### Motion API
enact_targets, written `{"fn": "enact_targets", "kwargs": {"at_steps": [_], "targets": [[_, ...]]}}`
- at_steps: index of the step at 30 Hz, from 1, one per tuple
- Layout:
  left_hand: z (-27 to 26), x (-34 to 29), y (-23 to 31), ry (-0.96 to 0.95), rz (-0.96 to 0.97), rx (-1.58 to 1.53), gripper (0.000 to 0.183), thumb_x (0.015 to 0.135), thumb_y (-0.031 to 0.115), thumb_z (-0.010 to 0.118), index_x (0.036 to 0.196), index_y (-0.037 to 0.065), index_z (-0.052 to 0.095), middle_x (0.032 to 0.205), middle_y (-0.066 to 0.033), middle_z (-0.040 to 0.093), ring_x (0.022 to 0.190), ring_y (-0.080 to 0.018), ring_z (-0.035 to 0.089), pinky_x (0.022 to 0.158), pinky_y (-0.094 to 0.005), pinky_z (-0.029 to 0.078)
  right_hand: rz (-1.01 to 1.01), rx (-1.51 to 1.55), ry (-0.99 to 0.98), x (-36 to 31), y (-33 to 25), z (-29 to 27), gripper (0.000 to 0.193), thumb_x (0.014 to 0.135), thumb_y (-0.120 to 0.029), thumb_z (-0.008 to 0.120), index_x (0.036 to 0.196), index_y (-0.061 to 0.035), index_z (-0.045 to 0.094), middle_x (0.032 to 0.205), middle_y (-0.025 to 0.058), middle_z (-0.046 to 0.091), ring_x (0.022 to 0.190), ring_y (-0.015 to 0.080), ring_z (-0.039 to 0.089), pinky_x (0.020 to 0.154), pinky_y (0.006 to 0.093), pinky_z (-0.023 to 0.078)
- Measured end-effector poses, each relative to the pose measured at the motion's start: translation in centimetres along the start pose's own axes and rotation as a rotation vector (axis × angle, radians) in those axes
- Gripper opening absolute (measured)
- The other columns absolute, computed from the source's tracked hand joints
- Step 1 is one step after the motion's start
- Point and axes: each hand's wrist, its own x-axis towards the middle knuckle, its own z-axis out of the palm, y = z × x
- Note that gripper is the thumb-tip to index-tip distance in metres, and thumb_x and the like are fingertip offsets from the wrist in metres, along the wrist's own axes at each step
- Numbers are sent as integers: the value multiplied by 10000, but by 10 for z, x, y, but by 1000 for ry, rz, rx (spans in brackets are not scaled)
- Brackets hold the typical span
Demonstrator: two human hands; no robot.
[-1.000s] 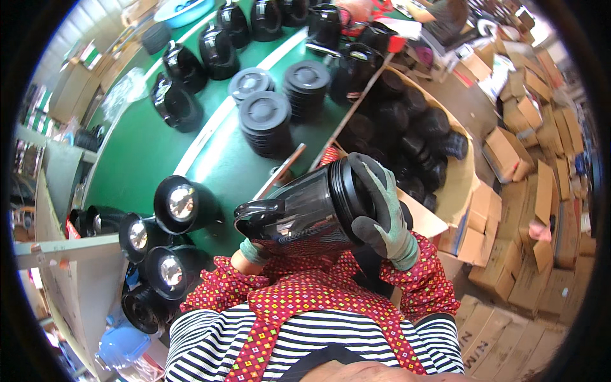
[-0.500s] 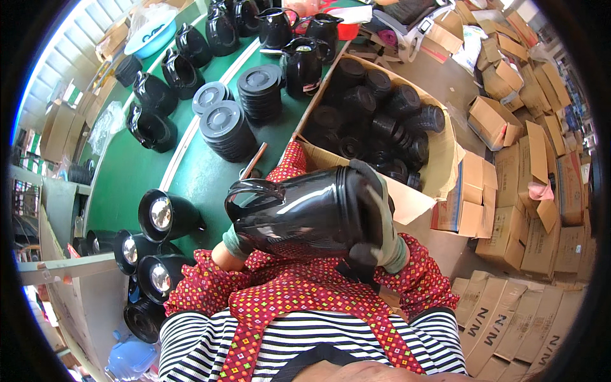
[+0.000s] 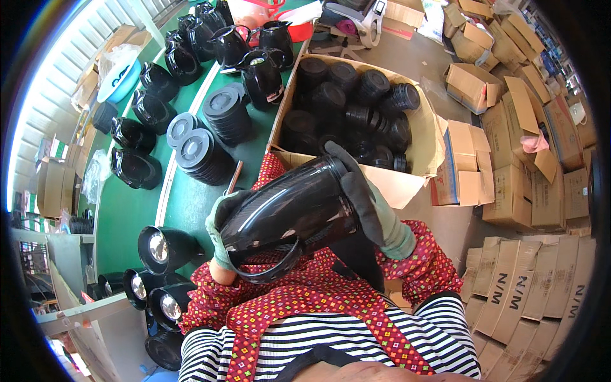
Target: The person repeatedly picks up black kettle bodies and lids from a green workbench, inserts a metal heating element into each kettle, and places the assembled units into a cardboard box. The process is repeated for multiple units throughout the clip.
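A glossy black jug [image 3: 283, 207] lies tilted in front of my body, its loop handle facing down toward my apron. Around its lower left end is my left hand [image 3: 219, 219], in a grey-green glove, with most fingers hidden behind the jug. My right hand [image 3: 375, 204], in a glove with a dark palm, grips the wider ringed end at the upper right. Just beyond the jug, on the green table [image 3: 200, 219], stand stacks of round black lids [image 3: 198, 153]. To the left lie several black jugs with silvery insides [image 3: 158, 249].
A large open carton [image 3: 414, 159] full of black lids stands beyond my right hand. Finished-looking black jugs [image 3: 153, 111] line the table's far side, near a light blue basin [image 3: 121, 79]. Flattened cartons [image 3: 509, 286] and open boxes [image 3: 470, 162] fill the right.
The jug has turned about its length, so its handle moved from the upper side to the lower side. Its ringed end tipped upward. The whole view has shifted.
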Motion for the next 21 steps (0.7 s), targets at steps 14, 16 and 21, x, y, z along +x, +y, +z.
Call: {"fn": "enact_targets", "kwargs": {"at_steps": [14,16,21], "targets": [[-18,-7,-46,-233,-435,-313,573,908,189,816,1379,-41,585,1248,-152,721,1101,-246,719,1012,-400,573,-453,-278,-80,0,4,7,725,899,-407,782,1488,-32,587,1599,270,436,1486,398,434,1229,488,350],[2,8,33,-105,19,-108,406,939,140,764,1286,-43,661,1145,-118,773,1008,-238,761,925,-375,608,-37,132,40,1,34,-2,708,994,-401,700,1546,-3,504,1567,208,504,1436,305,500,1216,435,379],[-4,26,89,-229,409,573,461,905,285,828,1178,-64,702,1101,-181,776,1009,-257,764,891,-383,611,517,740,-27,-1,25,-5,828,1079,-480,611,1671,-1,286,1438,111,637,1201,198,654,1122,346,465]]}}
